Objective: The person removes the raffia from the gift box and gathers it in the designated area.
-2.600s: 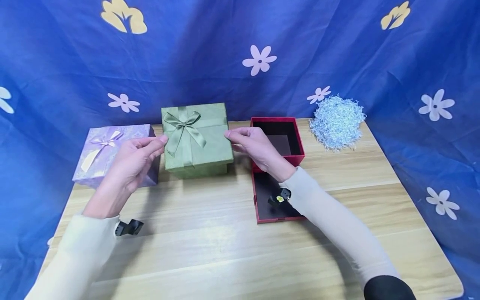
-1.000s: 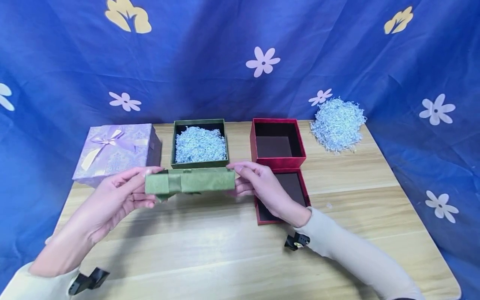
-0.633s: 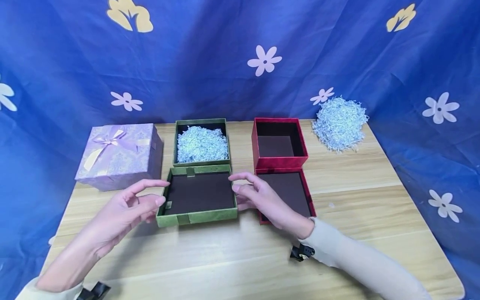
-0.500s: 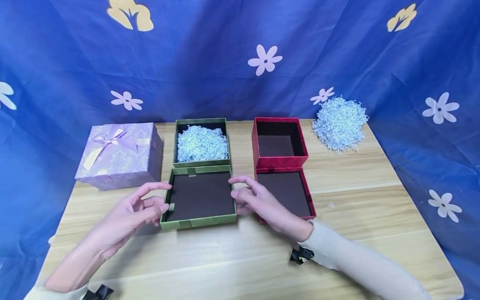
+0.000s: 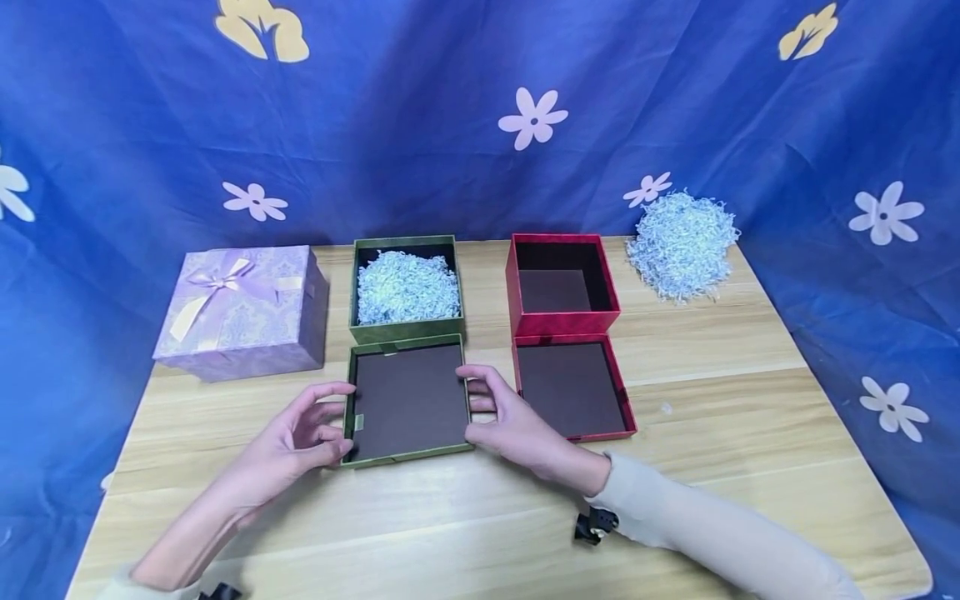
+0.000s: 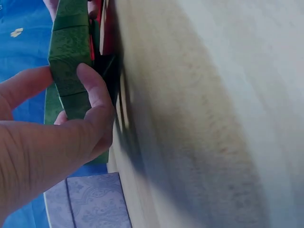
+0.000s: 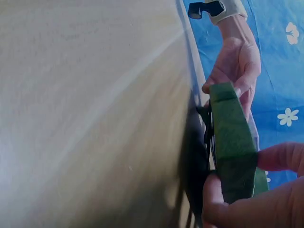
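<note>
In the head view the green box lid [image 5: 411, 402] lies upside down, dark inside facing up, just in front of the green box [image 5: 408, 333]. My left hand [image 5: 288, 442] holds its left side, forefinger at the far end and thumb at the near corner. The right hand [image 5: 517, 425] grips the opposite side the same way. In the left wrist view, finger and thumb pinch the lid's green edge [image 6: 71, 76] close over the table. The right wrist view shows the other green edge [image 7: 232, 142] between thumb and fingers, a dark ribbon beneath. Pale blue shredded paper [image 5: 408, 287] fills the green box.
An open red box [image 5: 564, 323] stands to the right, its upturned red lid [image 5: 573, 392] in front. A closed lilac gift box [image 5: 240, 321] with a bow stands at left. More shredded paper [image 5: 682, 246] is heaped at the back right of the wooden table [image 5: 720, 417].
The green lid has come off its box, been turned over and lowered toward the table in front of it, baring the blue shreds. Both hands moved nearer with it.
</note>
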{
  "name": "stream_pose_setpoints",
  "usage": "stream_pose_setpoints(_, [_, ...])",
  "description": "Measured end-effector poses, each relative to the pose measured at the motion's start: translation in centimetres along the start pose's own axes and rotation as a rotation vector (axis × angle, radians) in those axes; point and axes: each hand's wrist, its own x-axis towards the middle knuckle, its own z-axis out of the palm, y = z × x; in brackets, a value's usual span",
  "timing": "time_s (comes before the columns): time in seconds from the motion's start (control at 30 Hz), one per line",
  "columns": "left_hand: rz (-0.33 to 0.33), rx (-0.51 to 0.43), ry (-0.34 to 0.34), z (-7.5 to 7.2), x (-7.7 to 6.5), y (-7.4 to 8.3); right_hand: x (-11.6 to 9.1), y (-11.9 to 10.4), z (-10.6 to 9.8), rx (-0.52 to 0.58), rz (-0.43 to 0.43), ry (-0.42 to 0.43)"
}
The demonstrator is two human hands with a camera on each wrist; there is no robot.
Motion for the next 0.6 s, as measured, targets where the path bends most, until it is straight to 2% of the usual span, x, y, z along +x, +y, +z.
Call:
stream_pose_setpoints(0.3, [-0.037,0.061,0.063,1.0,0.1,-0.1,0.2,1.0,1.1,-0.047,0.053,0.070])
stream_pose_setpoints(0.6, [-0.001,0.114,0.064,1.5,0.3,0.0,-0.1,0.5,1.5,-0.098,0.094,0.086])
